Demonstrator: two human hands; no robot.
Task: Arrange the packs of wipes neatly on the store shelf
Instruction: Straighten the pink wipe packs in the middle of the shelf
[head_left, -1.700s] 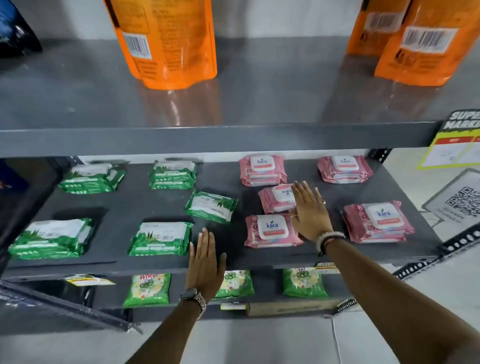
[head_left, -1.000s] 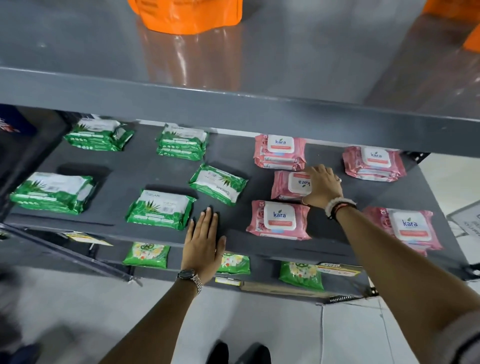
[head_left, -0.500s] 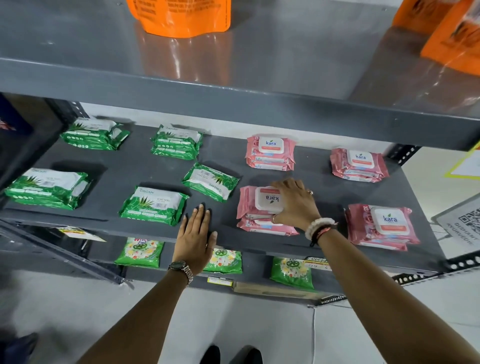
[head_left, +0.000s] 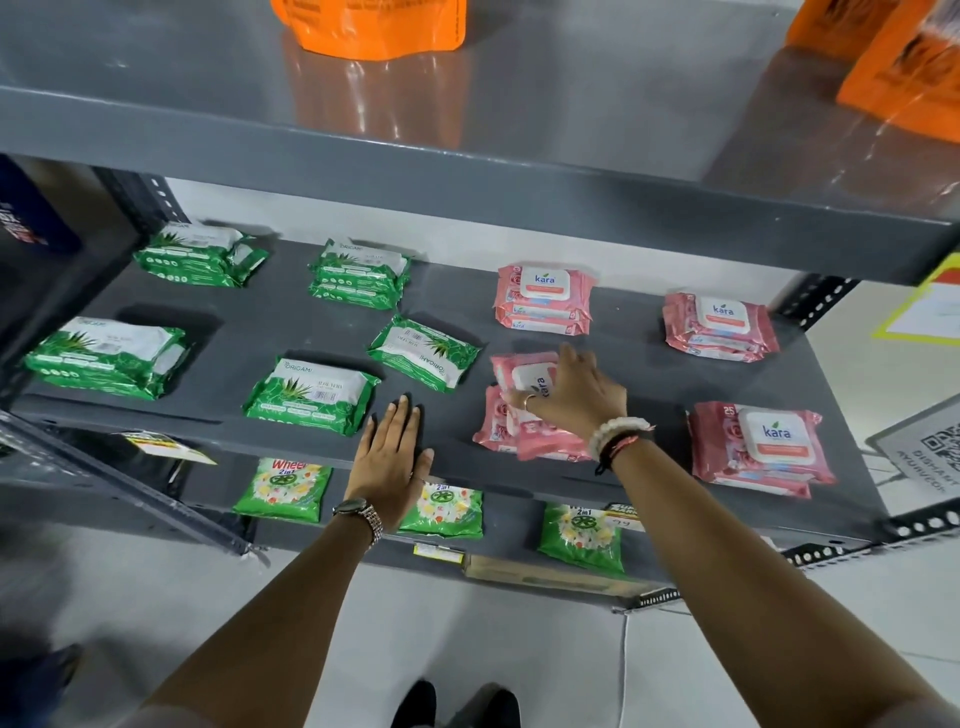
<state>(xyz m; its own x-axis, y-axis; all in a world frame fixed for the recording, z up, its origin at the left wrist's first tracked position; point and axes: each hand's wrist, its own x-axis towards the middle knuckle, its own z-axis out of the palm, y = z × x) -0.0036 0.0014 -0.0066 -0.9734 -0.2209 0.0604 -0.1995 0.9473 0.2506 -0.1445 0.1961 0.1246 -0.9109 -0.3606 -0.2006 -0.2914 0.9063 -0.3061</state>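
The grey middle shelf holds green Origami wipes packs on the left and pink Kara packs on the right. My right hand grips a pink pack, turned sideways, on top of the front pink pack. Other pink stacks lie at the back, back right and front right. One green pack lies skewed between the rows; a second green one sits just left of my left hand, which rests flat and open on the shelf's front edge.
More green packs lie at the back left, back middle and far left. Orange pouches stand on the upper shelf. Green detergent sachets lie on the lower shelf. A QR sign hangs at the right.
My right hand slid the middle pink pack forward onto the front pink pack and turned it sideways. My left hand stayed flat on the shelf edge.
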